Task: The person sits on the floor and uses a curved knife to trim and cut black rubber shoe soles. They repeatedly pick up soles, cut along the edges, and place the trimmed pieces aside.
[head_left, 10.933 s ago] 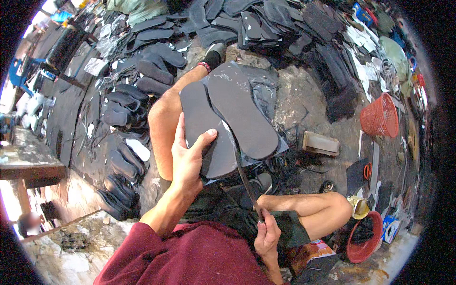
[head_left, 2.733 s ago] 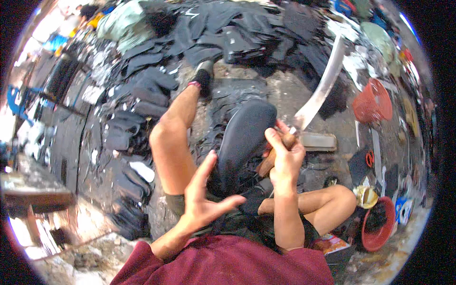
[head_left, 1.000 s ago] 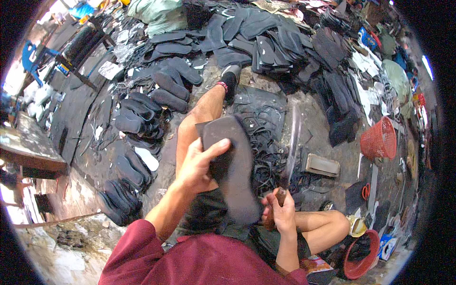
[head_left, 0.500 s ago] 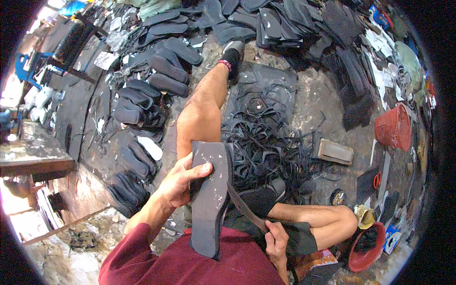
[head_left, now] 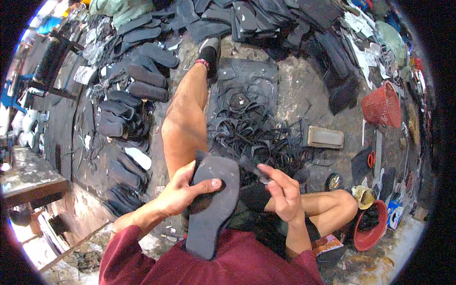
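Observation:
My left hand (head_left: 190, 190) grips a black shoe sole (head_left: 216, 190) from its left side, thumb laid across the upper face. The sole stands lengthwise in front of my maroon shirt, its narrower end against my belly. Another dark layer shows behind its upper left edge. To the right of the sole is my right hand (head_left: 285, 194), raised, with thumb and forefinger closed on a dark strip (head_left: 251, 166) that is smeared by motion. The strip is apart from the sole. Beyond it a tangled heap of black offcut strips (head_left: 247, 128) lies between my legs.
Stacks of black soles (head_left: 118, 114) line the left side, with more piled at the far edge. A beige block (head_left: 325, 137), red scissors (head_left: 371, 159), an upright red basket (head_left: 381, 104) and a red tub (head_left: 380, 228) stand at right. A wooden bench (head_left: 33, 175) is at left.
My right hand has risen and moved forward with the strip, which has come away from the sole's right edge. The sole has turned slightly in my left hand, and the view has shifted right.

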{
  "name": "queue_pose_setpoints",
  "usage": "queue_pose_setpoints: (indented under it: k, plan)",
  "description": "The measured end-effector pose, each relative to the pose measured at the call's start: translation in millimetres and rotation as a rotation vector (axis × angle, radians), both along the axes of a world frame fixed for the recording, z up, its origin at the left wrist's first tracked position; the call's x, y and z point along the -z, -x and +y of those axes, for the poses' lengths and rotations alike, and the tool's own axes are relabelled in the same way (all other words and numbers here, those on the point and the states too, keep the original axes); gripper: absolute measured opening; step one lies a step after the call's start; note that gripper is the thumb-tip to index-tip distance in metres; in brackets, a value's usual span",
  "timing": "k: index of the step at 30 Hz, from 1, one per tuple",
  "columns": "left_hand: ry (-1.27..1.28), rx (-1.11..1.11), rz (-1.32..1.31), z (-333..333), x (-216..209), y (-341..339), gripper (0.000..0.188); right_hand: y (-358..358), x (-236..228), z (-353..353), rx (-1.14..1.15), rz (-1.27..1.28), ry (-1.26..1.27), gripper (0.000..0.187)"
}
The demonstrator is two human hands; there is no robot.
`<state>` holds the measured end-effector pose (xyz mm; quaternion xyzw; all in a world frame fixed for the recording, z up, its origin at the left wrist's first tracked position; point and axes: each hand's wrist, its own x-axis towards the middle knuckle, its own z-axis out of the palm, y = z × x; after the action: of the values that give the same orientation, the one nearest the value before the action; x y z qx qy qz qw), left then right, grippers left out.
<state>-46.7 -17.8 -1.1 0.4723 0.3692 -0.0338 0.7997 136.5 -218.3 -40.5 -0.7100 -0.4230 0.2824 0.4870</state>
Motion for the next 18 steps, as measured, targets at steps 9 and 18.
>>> queue_pose_setpoints:
  k: [9, 18]
  plan:
    - [-0.146, 0.295, -0.103, -14.7, -36.5, -27.0, 0.041, 20.9, -33.1, -46.5, 0.368, 0.611, -0.231, 0.051]
    - [-0.102, 0.209, -0.099, -36.0, -16.9, -40.7, 0.035, -5.6, -45.2, 8.9, 0.497, 0.755, -0.209, 0.041]
